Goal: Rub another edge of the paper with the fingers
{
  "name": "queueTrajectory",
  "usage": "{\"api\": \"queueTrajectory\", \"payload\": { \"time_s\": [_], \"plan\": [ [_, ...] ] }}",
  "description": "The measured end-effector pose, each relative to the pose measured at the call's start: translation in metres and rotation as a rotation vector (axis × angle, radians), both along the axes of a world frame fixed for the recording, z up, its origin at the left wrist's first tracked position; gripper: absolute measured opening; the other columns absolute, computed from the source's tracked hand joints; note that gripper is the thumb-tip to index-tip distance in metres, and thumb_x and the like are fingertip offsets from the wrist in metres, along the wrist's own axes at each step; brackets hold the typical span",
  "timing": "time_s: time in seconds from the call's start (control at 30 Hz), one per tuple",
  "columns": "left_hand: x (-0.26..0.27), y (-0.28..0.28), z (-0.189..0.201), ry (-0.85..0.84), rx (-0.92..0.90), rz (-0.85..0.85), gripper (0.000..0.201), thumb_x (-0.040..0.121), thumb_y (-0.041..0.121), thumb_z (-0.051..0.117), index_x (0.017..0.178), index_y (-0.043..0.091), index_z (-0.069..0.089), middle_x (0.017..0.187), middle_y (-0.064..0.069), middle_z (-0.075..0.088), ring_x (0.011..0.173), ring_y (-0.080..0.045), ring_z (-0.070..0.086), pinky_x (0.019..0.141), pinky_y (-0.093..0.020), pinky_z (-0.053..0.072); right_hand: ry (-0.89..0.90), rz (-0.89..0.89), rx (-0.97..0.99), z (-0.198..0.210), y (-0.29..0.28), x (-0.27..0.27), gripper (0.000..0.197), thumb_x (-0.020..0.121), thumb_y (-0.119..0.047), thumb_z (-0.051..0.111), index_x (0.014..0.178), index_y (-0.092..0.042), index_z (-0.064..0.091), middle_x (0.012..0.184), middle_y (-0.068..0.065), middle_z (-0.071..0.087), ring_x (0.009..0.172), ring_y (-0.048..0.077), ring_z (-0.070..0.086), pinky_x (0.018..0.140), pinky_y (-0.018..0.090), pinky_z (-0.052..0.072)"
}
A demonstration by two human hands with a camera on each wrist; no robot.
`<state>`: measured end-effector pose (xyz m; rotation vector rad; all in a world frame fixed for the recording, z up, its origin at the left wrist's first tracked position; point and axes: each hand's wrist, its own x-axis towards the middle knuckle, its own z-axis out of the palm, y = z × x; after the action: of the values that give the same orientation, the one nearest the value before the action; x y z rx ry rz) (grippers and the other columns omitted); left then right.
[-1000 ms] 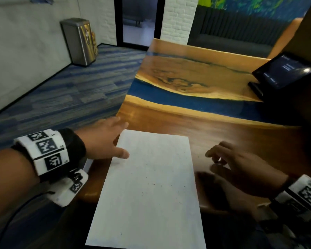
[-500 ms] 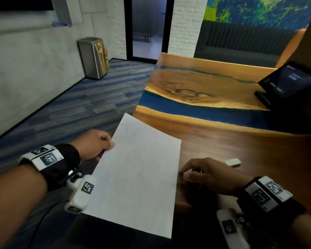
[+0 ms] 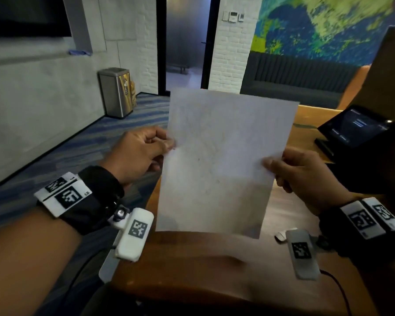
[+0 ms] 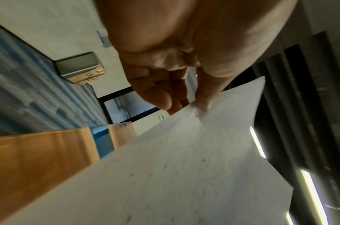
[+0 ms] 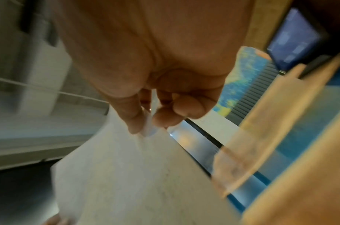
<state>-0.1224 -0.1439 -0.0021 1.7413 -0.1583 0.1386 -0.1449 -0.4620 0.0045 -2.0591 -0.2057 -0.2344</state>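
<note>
The white sheet of paper [image 3: 224, 160], faintly speckled, hung upright above the wooden table [image 3: 192, 270]. The left hand [image 3: 139, 153] pinched its left edge, the right hand [image 3: 306, 179] its right. A steel bin [image 3: 115, 92] stood far left, contents hidden.

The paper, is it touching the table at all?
Apart. The head view shows the paper held up by both hands, its bottom edge clear above the table, with the tabletop visible beneath it.
</note>
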Motion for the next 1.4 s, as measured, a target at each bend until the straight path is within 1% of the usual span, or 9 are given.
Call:
{"api": "queueTrajectory", "payload": {
  "time_s": [0.13, 0.37, 0.57, 0.7, 0.87, 0.97, 1.07, 1.27, 1.4],
  "plan": [
    [-0.019, -0.007, 0.002, -0.140, 0.026, -0.007, 0.009, 0.097, 0.015, 0.066, 0.102, 0.012, 0.073, 0.093, -0.015, 0.074, 0.076, -0.021, 0.066, 0.065, -0.031, 0.056, -0.197, 0.032, -0.060, 0.011, 0.004, -0.024, 0.010, 0.092, -0.021, 0.062, 0.090, -0.018, 0.072, 0.070, 0.006, 0.065, 0.055, 0.014, 0.053, 0.048, 0.024, 0.045],
    [-0.031, -0.013, -0.040, -0.026, 0.332, -0.083, 0.014, 0.099, 0.023, 0.065, 0.097, 0.037, 0.069, 0.092, 0.011, 0.075, 0.082, -0.008, 0.071, 0.063, -0.022, 0.053, -0.012, 0.010, -0.207, -0.040, 0.004, -0.033, 0.016, 0.092, -0.022, 0.059, 0.088, -0.033, 0.069, 0.075, -0.007, 0.068, 0.062, 0.012, 0.060, 0.056, 0.029, 0.047],
    [-0.021, -0.007, -0.024, -0.027, 0.244, -0.088, 0.018, 0.097, 0.014, 0.067, 0.102, 0.032, 0.067, 0.086, 0.015, 0.077, 0.072, -0.004, 0.072, 0.054, -0.017, 0.052, -0.049, 0.045, -0.263, -0.013, -0.010, -0.028, 0.010, 0.091, -0.032, 0.058, 0.095, -0.031, 0.067, 0.077, -0.007, 0.066, 0.063, 0.012, 0.061, 0.053, 0.027, 0.051],
    [-0.026, -0.004, -0.043, 0.164, 0.332, -0.181, 0.037, 0.087, 0.015, 0.078, 0.112, 0.034, 0.059, 0.107, 0.008, 0.076, 0.097, -0.010, 0.073, 0.090, -0.038, 0.060, 0.015, 0.017, -0.658, -0.037, -0.048, -0.018, 0.006, 0.089, -0.035, 0.063, 0.085, -0.039, 0.060, 0.078, -0.010, 0.064, 0.065, 0.007, 0.060, 0.062, 0.028, 0.051],
    [-0.047, -0.014, -0.068, 0.249, 0.714, -0.238, 0.078, 0.090, 0.023, 0.075, 0.151, 0.040, 0.029, 0.073, 0.017, 0.048, 0.064, -0.002, 0.052, 0.064, -0.017, 0.041, 0.269, 0.255, -1.197, -0.087, -0.074, -0.027, 0.037, 0.090, -0.051, 0.056, 0.125, -0.054, 0.044, 0.122, -0.021, 0.042, 0.103, 0.005, 0.043, 0.085, 0.021, 0.042],
    [-0.053, -0.017, -0.078, 0.290, 0.863, -0.297, 0.093, 0.090, 0.032, 0.074, 0.158, 0.036, 0.011, 0.091, 0.018, 0.053, 0.078, -0.001, 0.054, 0.079, -0.017, 0.042, 0.255, 0.250, -1.178, -0.084, -0.074, -0.024, 0.032, 0.093, -0.044, 0.054, 0.123, -0.052, 0.046, 0.120, -0.023, 0.043, 0.105, 0.006, 0.042, 0.088, 0.024, 0.044],
    [-0.054, -0.016, -0.082, 0.314, 1.027, -0.347, 0.103, 0.088, 0.053, 0.070, 0.161, 0.037, 0.001, 0.154, 0.005, 0.045, 0.131, -0.018, 0.051, 0.106, -0.030, 0.040, 0.251, 0.259, -1.203, -0.084, -0.075, -0.016, 0.014, 0.095, -0.043, 0.049, 0.108, -0.048, 0.051, 0.110, -0.020, 0.049, 0.099, 0.007, 0.048, 0.082, 0.025, 0.045],
    [-0.025, -0.007, -0.077, 0.263, 1.363, -0.400, 0.098, 0.083, 0.074, 0.061, 0.160, 0.042, 0.011, 0.162, 0.006, 0.026, 0.144, -0.022, 0.035, 0.113, -0.045, 0.040, 0.289, 0.194, -0.555, -0.067, -0.036, 0.006, 0.014, 0.098, -0.029, 0.051, 0.094, -0.024, 0.064, 0.083, 0.002, 0.065, 0.067, 0.011, 0.065, 0.056, 0.031, 0.051],
    [0.002, -0.010, -0.087, 0.230, 1.492, -0.526, 0.116, 0.074, 0.086, 0.057, 0.162, 0.036, 0.000, 0.170, 0.010, -0.009, 0.157, -0.024, 0.002, 0.123, -0.056, 0.019, 0.267, 0.376, -0.556, -0.069, 0.021, 0.019, 0.011, 0.098, -0.026, 0.054, 0.097, -0.028, 0.064, 0.082, -0.003, 0.066, 0.065, 0.009, 0.060, 0.056, 0.025, 0.045]
  ]
}}
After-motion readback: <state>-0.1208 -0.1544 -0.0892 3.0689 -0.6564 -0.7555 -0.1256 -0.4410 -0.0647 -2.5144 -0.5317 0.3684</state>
